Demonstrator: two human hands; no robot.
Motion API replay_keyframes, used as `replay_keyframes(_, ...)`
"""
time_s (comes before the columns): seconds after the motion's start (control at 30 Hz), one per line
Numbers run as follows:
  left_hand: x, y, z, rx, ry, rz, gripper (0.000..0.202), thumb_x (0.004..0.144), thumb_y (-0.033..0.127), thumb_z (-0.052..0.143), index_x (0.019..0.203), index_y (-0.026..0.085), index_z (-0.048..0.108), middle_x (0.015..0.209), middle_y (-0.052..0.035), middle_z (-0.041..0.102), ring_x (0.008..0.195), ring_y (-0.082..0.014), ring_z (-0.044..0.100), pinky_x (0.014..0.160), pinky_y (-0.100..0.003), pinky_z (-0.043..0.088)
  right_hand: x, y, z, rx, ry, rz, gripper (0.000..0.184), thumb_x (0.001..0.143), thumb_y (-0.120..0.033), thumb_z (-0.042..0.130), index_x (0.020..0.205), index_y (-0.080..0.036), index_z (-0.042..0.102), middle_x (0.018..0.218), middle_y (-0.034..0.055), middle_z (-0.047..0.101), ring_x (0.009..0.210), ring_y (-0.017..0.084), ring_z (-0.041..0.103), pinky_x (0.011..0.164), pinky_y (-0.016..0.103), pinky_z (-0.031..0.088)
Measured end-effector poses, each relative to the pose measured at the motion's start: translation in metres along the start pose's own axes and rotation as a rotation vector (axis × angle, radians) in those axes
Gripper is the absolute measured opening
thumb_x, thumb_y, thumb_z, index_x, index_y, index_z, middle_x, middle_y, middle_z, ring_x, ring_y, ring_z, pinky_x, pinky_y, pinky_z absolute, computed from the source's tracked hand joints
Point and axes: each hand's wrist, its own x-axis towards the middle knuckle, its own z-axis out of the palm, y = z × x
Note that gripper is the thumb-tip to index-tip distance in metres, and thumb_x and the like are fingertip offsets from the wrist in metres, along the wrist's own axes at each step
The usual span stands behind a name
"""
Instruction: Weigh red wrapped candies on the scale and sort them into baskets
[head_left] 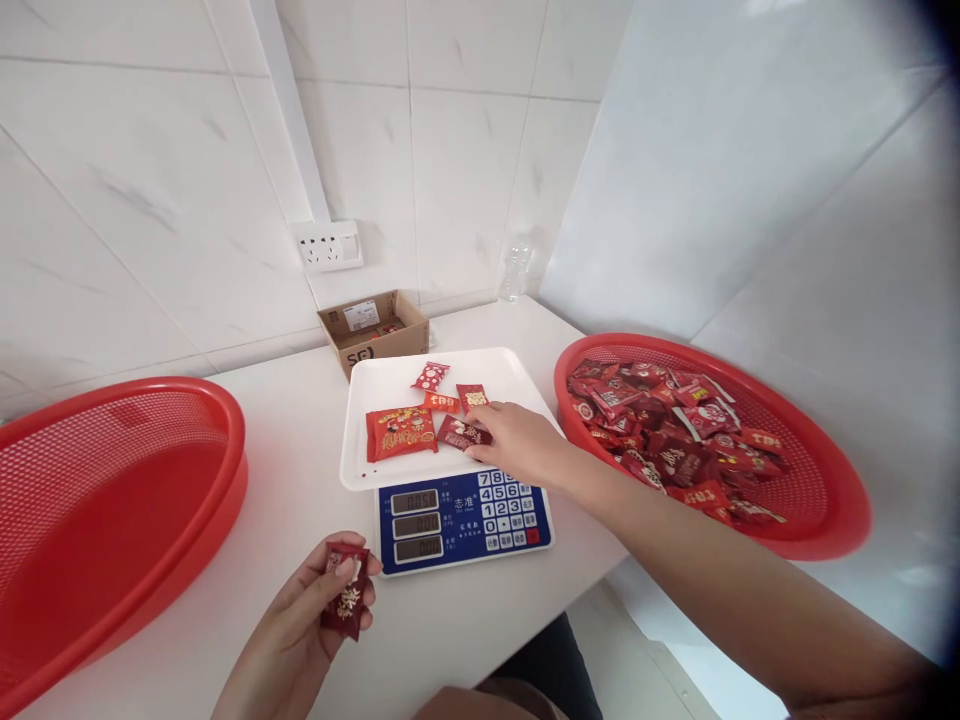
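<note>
The left hand [296, 615] is curled at the table's near edge, thumb and fingers closed around a dark red sachet [346, 592] with gold print, which it holds upright and slightly tilted, just in front of the scale [465, 522]. The right hand [519, 445] reaches in from the right, fingers stretched out and nearly flat, with the fingertips on the end of a dark red packet [461, 432]; it does not look clenched, but whether it pinches the packet is hard to tell. That packet lies on a white tray [382, 382] set on the scale, at the tray's near edge. Also on the tray are a large orange-red packet [401, 433], a small orange packet [442, 402], a red-and-white patterned packet [430, 376] and a red packet with a gold panel [472, 397], all lying apart or just touching. The scale's blue panel has three lit readouts, too blurred to read. On the right of the table [300, 480], a red mesh basket [832, 500] holds a heap of red packets, and a second red mesh basket [112, 440] sits on the left. Behind the tray stands an open cardboard box [373, 332], with a plastic bottle [516, 272] in the corner by the wall.
</note>
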Motion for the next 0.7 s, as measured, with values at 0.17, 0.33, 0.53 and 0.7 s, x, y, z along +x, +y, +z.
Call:
replay_keyframes(0.17, -0.004, 0.001, 0.002, -0.005, 0.036, 0.014, 0.026, 0.068, 0.038, 0.075, 0.086, 0.023, 0.064, 0.079, -0.0001, 0.063, 0.065, -0.0118, 0.051, 0.056, -0.022, 0.044, 0.002, 0.003, -0.005, 0.064, -0.015, -0.007, 0.02, 0.079, -0.021, 0.059, 0.098, -0.02, 0.065, 0.098, 0.0071, 0.067, 0.087, 0.022, 0.061, 0.072, 0.03, 0.043)
replay_keyframes(0.33, -0.007, 0.002, 0.005, 0.002, 0.063, 0.02, 0.026, 0.066, 0.038, 0.075, 0.085, 0.023, 0.065, 0.08, -0.0008, 0.063, 0.065, -0.0125, 0.051, 0.056, -0.023, 0.043, 0.01, 0.016, -0.008, 0.121, -0.006, -0.014, 0.016, 0.079, -0.032, 0.061, 0.092, -0.024, 0.067, 0.088, 0.0018, 0.068, 0.078, 0.018, 0.061, 0.068, 0.027, 0.044)
replay_keyframes(0.53, -0.006, 0.002, 0.009, 0.007, 0.062, 0.034, 0.029, 0.064, 0.039, 0.077, 0.085, 0.022, 0.065, 0.079, -0.0011, 0.063, 0.064, -0.0125, 0.051, 0.054, -0.022, 0.043, 0.031, 0.027, -0.004, 0.067, 0.166, 0.071, 0.029, 0.085, -0.034, 0.054, 0.109, -0.021, 0.063, 0.116, 0.0106, 0.06, 0.105, 0.025, 0.054, 0.086, 0.034, 0.041)
replay_keyframes(0.7, -0.001, 0.0, 0.003, 0.021, 0.033, 0.022, 0.032, 0.063, 0.041, 0.077, 0.087, 0.022, 0.065, 0.08, -0.0016, 0.063, 0.064, -0.0122, 0.052, 0.055, -0.023, 0.045, 0.04, 0.026, 0.004, 0.068, 0.174, 0.084, 0.028, 0.077, -0.034, 0.064, 0.102, -0.022, 0.063, 0.104, 0.0094, 0.062, 0.102, 0.027, 0.053, 0.081, 0.035, 0.042)
